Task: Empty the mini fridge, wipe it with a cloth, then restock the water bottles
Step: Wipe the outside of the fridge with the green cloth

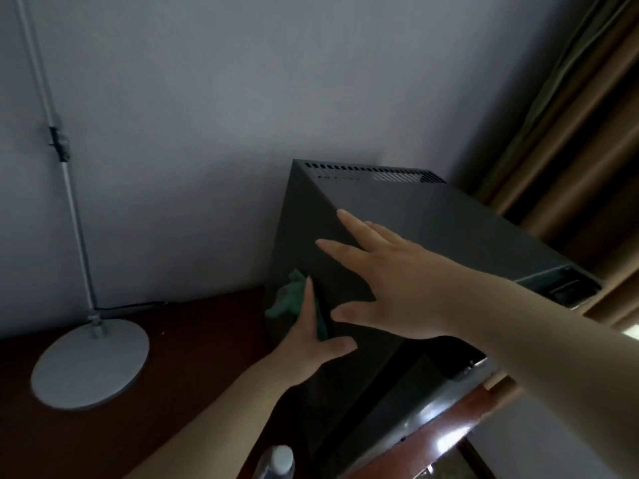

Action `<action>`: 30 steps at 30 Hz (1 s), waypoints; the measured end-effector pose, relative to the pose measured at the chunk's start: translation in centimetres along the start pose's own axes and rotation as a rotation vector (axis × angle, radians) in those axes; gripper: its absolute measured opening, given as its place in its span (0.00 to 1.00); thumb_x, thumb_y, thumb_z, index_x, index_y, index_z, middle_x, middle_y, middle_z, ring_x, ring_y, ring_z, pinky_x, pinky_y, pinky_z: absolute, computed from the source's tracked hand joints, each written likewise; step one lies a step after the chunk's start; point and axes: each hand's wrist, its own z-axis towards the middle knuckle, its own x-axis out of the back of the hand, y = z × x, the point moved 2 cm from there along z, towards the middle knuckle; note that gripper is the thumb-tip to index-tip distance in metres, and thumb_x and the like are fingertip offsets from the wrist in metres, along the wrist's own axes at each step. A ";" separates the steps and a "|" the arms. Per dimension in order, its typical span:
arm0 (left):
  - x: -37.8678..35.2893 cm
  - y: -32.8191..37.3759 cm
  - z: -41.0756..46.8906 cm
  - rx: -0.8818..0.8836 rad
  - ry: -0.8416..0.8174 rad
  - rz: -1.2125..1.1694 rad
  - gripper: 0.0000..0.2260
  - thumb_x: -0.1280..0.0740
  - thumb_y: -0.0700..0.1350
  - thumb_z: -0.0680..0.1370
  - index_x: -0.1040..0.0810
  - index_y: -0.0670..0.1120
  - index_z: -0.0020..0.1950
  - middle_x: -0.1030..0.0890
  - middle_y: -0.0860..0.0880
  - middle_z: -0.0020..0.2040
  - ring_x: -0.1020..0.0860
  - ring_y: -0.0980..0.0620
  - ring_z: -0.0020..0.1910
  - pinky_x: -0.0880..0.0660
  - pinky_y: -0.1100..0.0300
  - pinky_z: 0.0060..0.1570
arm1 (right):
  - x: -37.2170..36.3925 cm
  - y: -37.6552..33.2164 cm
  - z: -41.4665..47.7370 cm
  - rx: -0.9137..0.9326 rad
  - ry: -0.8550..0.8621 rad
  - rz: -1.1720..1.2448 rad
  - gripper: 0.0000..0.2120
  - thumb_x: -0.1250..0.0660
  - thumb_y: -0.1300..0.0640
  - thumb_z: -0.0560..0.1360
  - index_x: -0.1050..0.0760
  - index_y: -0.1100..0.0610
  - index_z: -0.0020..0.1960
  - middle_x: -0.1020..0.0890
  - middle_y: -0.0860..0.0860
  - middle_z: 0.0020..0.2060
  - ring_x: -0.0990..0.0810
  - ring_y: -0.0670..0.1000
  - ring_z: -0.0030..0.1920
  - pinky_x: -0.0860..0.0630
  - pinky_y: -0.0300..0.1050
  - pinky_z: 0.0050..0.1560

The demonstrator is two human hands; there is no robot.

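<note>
A black mini fridge stands on a dark wooden table against the grey wall, seen from above. My left hand presses a green cloth flat against the fridge's left side wall, fingers stretched along it. My right hand lies with spread fingers on the fridge's top left edge, holding nothing. The cap and shoulder of a clear water bottle show at the bottom edge, beside my left forearm. The fridge's inside is hidden.
A lamp with a round grey base and a thin pole stands on the wooden table at the left. Brown curtains hang behind the fridge at the right. The fridge's front edge meets the table's front rim.
</note>
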 end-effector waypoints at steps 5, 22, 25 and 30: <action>-3.1 -0.9 -3.2 -0.112 -0.111 0.139 0.65 0.23 0.68 0.64 0.74 0.60 0.77 0.66 0.59 0.81 0.61 0.62 0.79 0.51 0.52 0.80 | -0.8 0.7 0.3 -0.063 0.025 0.063 0.44 0.40 0.28 0.75 0.66 0.34 0.78 0.67 0.41 0.79 0.65 0.47 0.80 0.57 0.49 0.78; 6.0 -8.3 2.5 0.084 -0.083 0.103 0.63 0.20 0.66 0.62 0.70 0.68 0.75 0.53 0.59 0.82 0.50 0.62 0.79 0.44 0.47 0.79 | -7.5 -5.5 1.3 -0.194 -0.093 -0.473 0.42 0.55 0.29 0.78 0.69 0.53 0.79 0.73 0.60 0.76 0.78 0.66 0.73 0.76 0.68 0.70; 7.1 -9.5 2.8 0.123 -0.117 0.201 0.62 0.20 0.64 0.64 0.72 0.70 0.74 0.54 0.60 0.81 0.52 0.63 0.79 0.45 0.49 0.79 | -13.0 -6.5 2.5 -0.136 -0.184 -0.451 0.42 0.52 0.31 0.80 0.66 0.53 0.81 0.73 0.61 0.75 0.77 0.66 0.73 0.81 0.66 0.66; 8.7 -11.3 3.0 0.166 -0.096 0.303 0.63 0.21 0.65 0.64 0.72 0.67 0.76 0.53 0.60 0.80 0.52 0.61 0.78 0.46 0.55 0.77 | -18.1 -7.7 2.9 -0.123 -0.197 -0.351 0.38 0.46 0.36 0.80 0.54 0.55 0.82 0.61 0.62 0.79 0.68 0.64 0.78 0.80 0.63 0.68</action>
